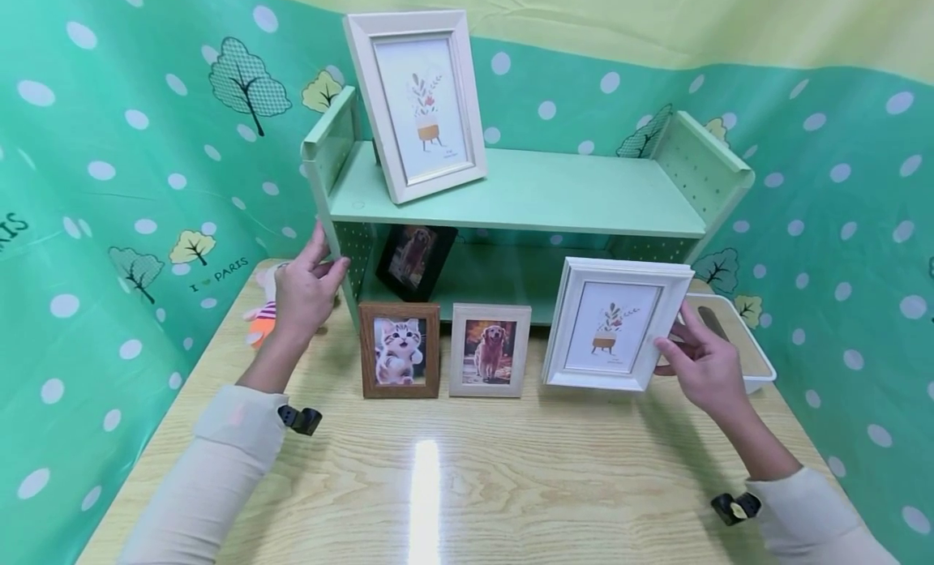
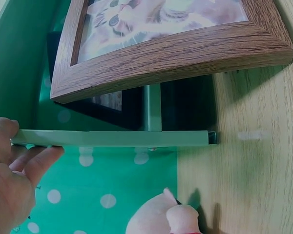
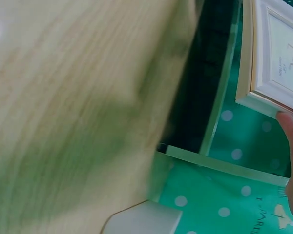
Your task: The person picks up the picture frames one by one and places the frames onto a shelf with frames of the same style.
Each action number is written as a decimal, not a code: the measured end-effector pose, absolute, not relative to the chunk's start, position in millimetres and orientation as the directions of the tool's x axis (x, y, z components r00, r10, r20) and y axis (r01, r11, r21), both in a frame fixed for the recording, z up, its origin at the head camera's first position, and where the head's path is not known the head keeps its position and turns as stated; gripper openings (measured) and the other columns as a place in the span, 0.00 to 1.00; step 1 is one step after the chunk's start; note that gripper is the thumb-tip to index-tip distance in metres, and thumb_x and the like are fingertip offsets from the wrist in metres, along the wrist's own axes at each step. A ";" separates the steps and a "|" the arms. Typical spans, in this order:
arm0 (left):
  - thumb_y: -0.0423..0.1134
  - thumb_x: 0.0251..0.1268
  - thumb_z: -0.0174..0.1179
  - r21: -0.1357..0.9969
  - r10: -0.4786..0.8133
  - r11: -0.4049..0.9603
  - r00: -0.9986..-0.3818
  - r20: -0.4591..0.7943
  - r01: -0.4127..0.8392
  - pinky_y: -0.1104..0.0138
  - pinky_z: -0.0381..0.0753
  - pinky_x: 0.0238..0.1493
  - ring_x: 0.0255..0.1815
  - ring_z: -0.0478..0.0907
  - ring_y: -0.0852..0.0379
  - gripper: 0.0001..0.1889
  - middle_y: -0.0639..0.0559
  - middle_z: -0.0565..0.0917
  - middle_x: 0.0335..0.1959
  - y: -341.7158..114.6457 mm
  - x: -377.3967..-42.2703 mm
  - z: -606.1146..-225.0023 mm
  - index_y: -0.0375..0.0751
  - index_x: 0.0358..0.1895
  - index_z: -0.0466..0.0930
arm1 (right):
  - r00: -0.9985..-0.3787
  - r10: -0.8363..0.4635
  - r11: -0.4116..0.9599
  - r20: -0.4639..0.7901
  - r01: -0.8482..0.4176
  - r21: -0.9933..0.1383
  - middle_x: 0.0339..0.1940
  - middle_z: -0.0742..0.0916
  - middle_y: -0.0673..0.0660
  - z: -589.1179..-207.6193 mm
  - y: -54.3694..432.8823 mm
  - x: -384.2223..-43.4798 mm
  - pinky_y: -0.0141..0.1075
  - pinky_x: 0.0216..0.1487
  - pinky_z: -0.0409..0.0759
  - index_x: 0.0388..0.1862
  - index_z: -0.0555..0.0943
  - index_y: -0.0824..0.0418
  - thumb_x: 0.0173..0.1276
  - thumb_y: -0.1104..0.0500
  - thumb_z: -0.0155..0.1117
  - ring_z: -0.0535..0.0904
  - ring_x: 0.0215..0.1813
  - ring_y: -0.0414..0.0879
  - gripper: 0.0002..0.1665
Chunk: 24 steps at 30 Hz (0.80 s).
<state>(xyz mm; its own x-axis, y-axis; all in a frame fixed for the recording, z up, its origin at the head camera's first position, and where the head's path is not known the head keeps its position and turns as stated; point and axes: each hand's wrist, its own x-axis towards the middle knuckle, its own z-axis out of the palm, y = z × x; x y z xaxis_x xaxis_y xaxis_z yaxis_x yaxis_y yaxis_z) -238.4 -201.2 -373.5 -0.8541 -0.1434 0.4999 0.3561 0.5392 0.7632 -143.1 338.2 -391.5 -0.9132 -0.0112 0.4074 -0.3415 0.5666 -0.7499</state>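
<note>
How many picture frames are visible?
5: cream frame on top shelf, black frame on lower shelf, brown frame and beige frame on table, white frame in right hand; more may be hidden.

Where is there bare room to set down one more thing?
On the green shelf: its top board, from the large cream frame to the right side panel. On the table: the stretch in front of the brown cat frame and pale dog frame. Crowded: along the shelf's lower front, where these two stand and the right hand holds a white frame.

Head view bright; white glare streak on tabletop (image 1: 554,476); green shelf (image 1: 576,188) dim inside; right wrist view blurred.
</note>
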 end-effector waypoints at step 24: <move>0.35 0.72 0.63 0.760 -0.141 0.544 -0.854 0.501 0.356 0.65 0.86 0.52 0.56 0.86 0.37 0.37 0.37 0.80 0.65 -201.9 -238.7 -374.6 0.66 0.78 0.59 | -0.877 -0.061 0.442 0.477 -0.452 -0.775 0.59 0.83 0.31 -351.1 327.6 -144.5 0.35 0.25 0.90 0.80 0.62 0.51 0.70 0.77 0.60 0.87 0.46 0.27 0.45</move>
